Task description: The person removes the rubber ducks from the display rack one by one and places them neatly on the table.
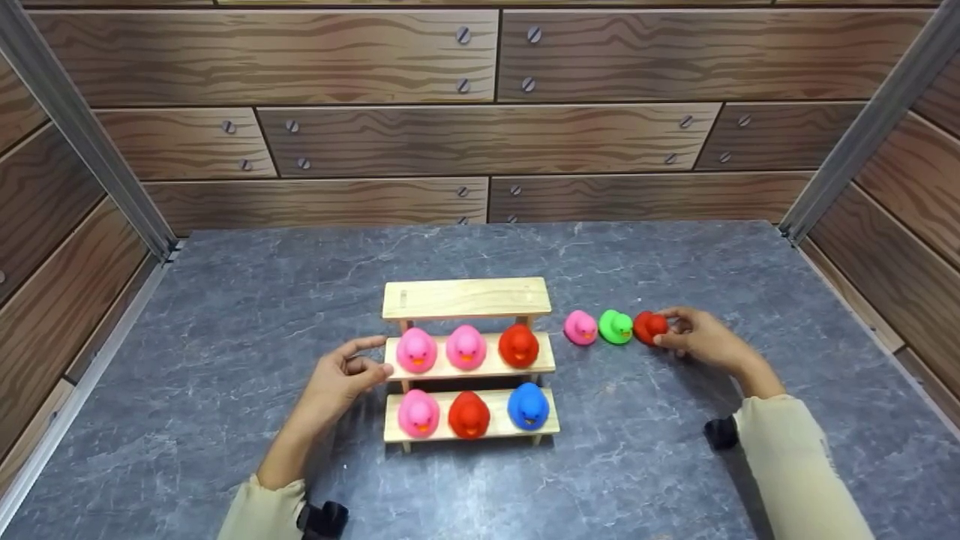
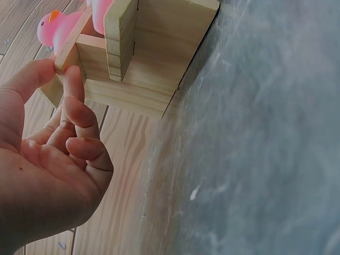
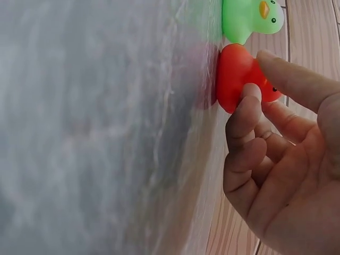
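A small three-tier wooden stand (image 1: 466, 298) stands on the grey table. My left hand (image 1: 337, 381) pinches the left end of its middle shelf (image 2: 68, 53) between thumb and index finger. Two pink ducks and a red duck (image 1: 518, 346) sit on that shelf. Below them, the lowest shelf bears a pink duck (image 1: 418, 413), a red duck (image 1: 469, 415) and a blue duck (image 1: 528, 406). To the right of the stand, my right hand (image 1: 705, 341) holds another red rubber duck (image 3: 234, 74) by thumb and fingers, down on the table.
Beside the held duck stand a green duck (image 1: 616, 327) and a pink duck (image 1: 580, 328), in a row on the table (image 1: 622, 480). The stand's top shelf bears no duck. Wood-patterned walls (image 1: 375, 142) enclose the back and sides.
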Available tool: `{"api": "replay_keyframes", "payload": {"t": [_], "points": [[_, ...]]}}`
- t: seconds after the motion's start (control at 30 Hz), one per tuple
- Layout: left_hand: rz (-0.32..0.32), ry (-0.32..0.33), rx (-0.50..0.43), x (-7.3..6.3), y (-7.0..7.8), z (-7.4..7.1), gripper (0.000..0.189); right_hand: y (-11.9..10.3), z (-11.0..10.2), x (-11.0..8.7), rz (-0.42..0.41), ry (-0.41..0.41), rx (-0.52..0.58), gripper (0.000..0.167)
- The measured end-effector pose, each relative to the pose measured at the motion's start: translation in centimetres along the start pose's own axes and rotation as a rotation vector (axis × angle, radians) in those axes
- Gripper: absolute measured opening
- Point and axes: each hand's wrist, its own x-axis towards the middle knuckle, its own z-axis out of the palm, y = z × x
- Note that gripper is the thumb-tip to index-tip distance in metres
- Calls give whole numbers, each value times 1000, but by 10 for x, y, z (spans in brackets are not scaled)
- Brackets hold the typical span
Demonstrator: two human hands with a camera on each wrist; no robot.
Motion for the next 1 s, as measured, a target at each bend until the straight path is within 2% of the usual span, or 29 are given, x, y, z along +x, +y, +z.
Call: {"api": "replay_keyframes", "payload": {"t": [0.53, 1.0], "points": [[17, 4, 11, 2, -1, 0, 52, -5, -11, -20, -28, 87, 25, 60], [4, 13, -1, 0, -1, 1, 51, -21, 1, -30, -82, 107, 109, 59]]}}
